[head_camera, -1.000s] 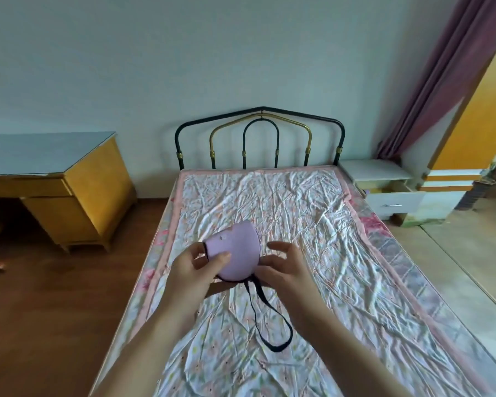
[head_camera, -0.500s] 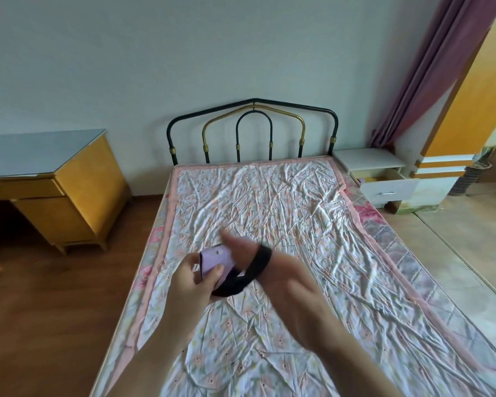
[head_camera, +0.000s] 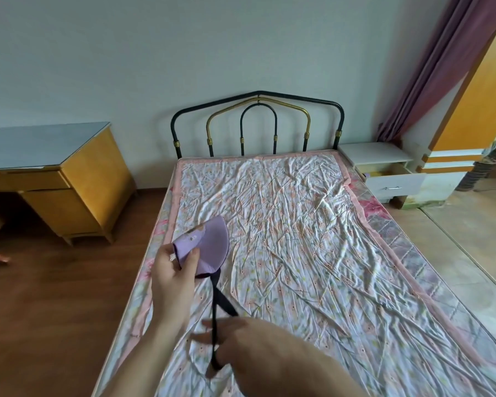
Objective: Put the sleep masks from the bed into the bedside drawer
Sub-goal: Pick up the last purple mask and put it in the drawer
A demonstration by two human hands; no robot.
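Note:
A folded lilac sleep mask (head_camera: 209, 247) is pinched in my left hand (head_camera: 172, 277) above the left side of the bed (head_camera: 312, 247). Its black elastic strap (head_camera: 216, 305) runs down to my right hand (head_camera: 241, 342), whose fingers are hooked through the strap's loop near the bottom of the frame. The white bedside table (head_camera: 375, 153) stands at the bed's far right corner, its drawer (head_camera: 395, 179) pulled open, with a small lilac item showing at the drawer's left edge. No other mask lies on the sheet.
A yellow wooden desk (head_camera: 69, 179) with a pale top stands left of the bed across a strip of wooden floor. A metal headboard (head_camera: 258, 121) backs the bed. A mauve curtain (head_camera: 441, 67) hangs behind the bedside table; tiled floor lies right.
My right hand has dropped towards me, pulling the black strap taut, while my left hand keeps the mask. The camera has tilted down slightly.

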